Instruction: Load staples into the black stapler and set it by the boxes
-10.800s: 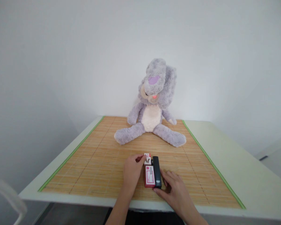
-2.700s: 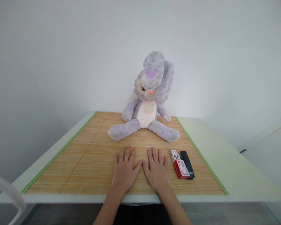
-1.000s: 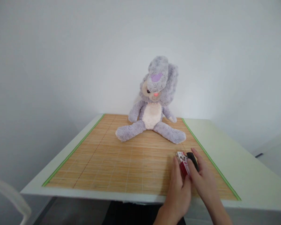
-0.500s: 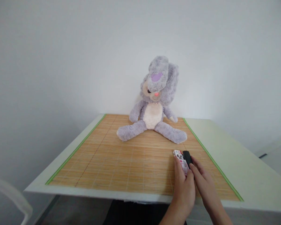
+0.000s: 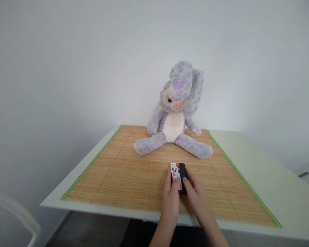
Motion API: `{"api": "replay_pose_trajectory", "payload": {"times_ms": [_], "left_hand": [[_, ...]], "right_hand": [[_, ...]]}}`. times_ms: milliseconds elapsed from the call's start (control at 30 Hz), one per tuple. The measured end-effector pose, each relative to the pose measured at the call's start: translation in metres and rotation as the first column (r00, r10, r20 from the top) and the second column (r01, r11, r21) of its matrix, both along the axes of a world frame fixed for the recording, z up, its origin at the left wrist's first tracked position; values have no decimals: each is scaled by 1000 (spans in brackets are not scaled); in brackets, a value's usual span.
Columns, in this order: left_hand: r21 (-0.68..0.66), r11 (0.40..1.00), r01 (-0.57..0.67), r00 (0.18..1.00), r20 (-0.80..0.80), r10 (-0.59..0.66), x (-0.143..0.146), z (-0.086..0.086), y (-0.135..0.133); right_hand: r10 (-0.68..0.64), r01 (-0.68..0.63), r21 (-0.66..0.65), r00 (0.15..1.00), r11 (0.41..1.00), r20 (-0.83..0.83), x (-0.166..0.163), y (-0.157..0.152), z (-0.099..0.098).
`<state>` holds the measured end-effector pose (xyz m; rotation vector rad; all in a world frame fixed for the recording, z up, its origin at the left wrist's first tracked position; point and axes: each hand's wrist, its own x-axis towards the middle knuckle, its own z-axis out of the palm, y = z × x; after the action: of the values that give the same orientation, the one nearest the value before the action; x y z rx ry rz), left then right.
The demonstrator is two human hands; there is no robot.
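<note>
The white tabletop (image 5: 257,161) runs out from the person toward a pale wall, and most of it carries a bamboo mat (image 5: 123,171) with green side edges. A grey plush rabbit (image 5: 173,127) sits at the far end of the mat, legs splayed, one long ear flopped over its head.

Both forearms come in from the bottom edge, angled inward, and the hands meet over the near part of the mat, right of its middle. The right hand (image 5: 195,193) curls around the right side of a long black object (image 5: 183,171), thumb over its top. The left hand (image 5: 170,197) closes on the opposite side, fingers along the left edge and thumb on top of a pink-and-white box (image 5: 178,178). Between them the hands squeeze the row together. Whether it touches the mat is unclear.

The pink-and-white box lies flat beside the black object, and a smaller white box (image 5: 174,168) with a printed picture sits at its far end. What either box contains is hidden.
</note>
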<state>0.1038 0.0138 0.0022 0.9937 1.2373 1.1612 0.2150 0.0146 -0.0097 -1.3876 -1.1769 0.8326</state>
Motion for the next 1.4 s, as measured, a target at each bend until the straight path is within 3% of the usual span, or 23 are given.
{"api": "replay_pose_trajectory", "payload": {"times_ms": [167, 433, 500, 600, 700, 1000, 1267, 1400], "left_hand": [[43, 998, -39, 999, -24, 40, -18, -1, 3], [162, 987, 1, 980, -198, 31, -11, -1, -6], [227, 974, 2, 934, -349, 79, -10, 1, -8], [288, 958, -4, 784, -593, 182, -10, 4, -10], [295, 955, -18, 651, -722, 235, -10, 7, -12], [316, 948, -35, 582, -765, 276, -32, 4, -4], [335, 939, -79, 356, -871, 340, -86, 9, 48], [365, 928, -74, 325, -871, 368, -94, 6, 56]], "right_hand": [[12, -12, 31, 1000, 999, 1, -11, 7, 4], [-36, 41, -42, 992, 998, 121, 9, 22, 6], [-72, 78, -25, 983, 997, 172, 20, 24, 5], [-133, 134, 7, 967, 991, 219, 39, 24, 2], [-161, 160, 23, 971, 987, 179, 51, 21, -6], [-193, 186, 59, 970, 981, 145, 54, 18, -16], [-184, 177, 55, 970, 983, 158, 55, 17, -14], [-187, 181, 52, 969, 982, 163, 54, 16, -14]]}}
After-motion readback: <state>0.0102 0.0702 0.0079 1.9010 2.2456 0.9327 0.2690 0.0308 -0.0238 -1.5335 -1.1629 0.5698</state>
